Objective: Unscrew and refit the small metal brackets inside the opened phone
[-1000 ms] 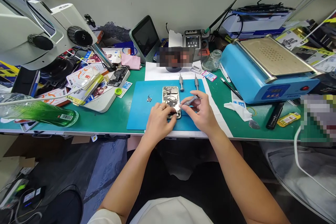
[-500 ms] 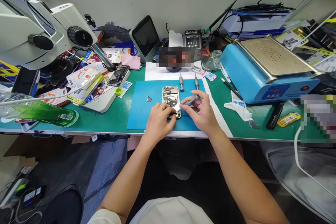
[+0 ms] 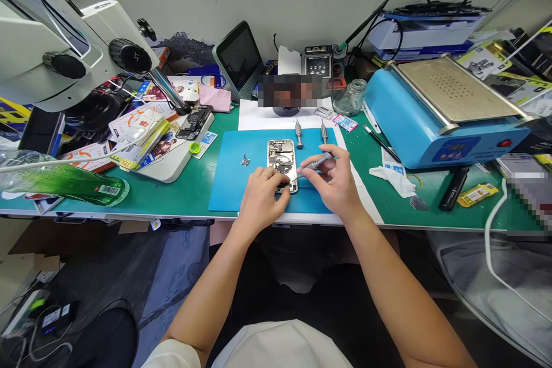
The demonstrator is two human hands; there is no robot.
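An opened phone [image 3: 281, 162] with its inner parts showing lies on a blue work mat [image 3: 235, 181] on the green bench. My left hand [image 3: 262, 198] rests at the phone's near end, fingers curled against its lower edge to pin it down. My right hand [image 3: 336, 181] pinches a small grey screwdriver [image 3: 317, 163], its tip slanting down to the phone's right edge. Two more grey screwdrivers [image 3: 298, 135] lie on the mat's far side. A small loose metal part [image 3: 245, 160] sits on the mat left of the phone.
A white microscope [image 3: 56, 46] looms at far left above a green bottle [image 3: 64, 183]. A blue heating plate machine [image 3: 444, 112] stands at right. A tablet [image 3: 237, 60], a glass jar [image 3: 350, 98], a crumpled wipe [image 3: 394, 179] and packaging clutter the bench.
The hands stay on the phone with hardly any shift; the right fingers have turned slightly on the screwdriver. The camera has tilted a little.
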